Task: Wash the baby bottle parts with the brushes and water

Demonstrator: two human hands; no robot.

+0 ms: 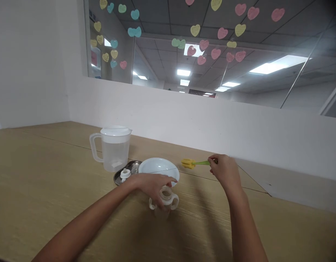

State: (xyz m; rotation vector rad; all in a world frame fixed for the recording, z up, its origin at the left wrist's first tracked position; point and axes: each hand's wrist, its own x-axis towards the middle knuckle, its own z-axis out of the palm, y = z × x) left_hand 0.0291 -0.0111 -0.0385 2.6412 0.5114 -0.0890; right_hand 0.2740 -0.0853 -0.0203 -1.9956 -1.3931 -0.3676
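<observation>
A bottle brush [188,163] with a yellow head and green handle is pinched in my right hand [225,169], held level with its head pointing left. My left hand [154,183] is at a clear baby bottle [162,211] that stands upright, uncapped, with a handle on each side. Its thumb lies along the near side of the bottle, while the fingers stretch out apart past the bottle's neck. Just behind this hand is a white bowl [159,164], its front rim partly hidden by the fingers.
Left of the bowl, a metal tray [117,179] carries a white bottle top [125,174] and a clear cap [135,168]. A lidded plastic pitcher [115,149] stands behind the tray. Beyond the wooden table [61,182] rises a white wall with a window bearing heart-shaped notes.
</observation>
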